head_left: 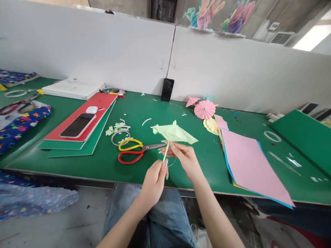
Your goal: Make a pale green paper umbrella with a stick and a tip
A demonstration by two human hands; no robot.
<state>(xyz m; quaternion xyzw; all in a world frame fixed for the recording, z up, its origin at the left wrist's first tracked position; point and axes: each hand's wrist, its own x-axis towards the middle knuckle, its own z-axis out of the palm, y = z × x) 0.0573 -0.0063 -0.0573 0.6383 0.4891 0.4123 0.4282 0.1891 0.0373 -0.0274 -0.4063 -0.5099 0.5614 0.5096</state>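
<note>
A pale green paper umbrella (178,133) is held above the table's front edge, its canopy spread and its thin green handle pointing down towards me. My left hand (154,178) is closed round the lower end of that handle. Just under the canopy, the fingers of my right hand (186,159) pinch the upper part of the handle. Scissors (143,148) with one yellow and one red grip lie left of my hands, their blade tips partly behind my right fingers. A ring of clear tape (115,140) and pale green paper scraps (110,131) lie beyond the scissors.
Pink and blue paper sheets (253,158) overhang the front edge at right. Small pink paper umbrellas (204,109) and a yellow one (210,126) lie farther back. A white phone (77,125) rests on red and green boards (88,146); a black phone (167,89) leans against the partition (116,51).
</note>
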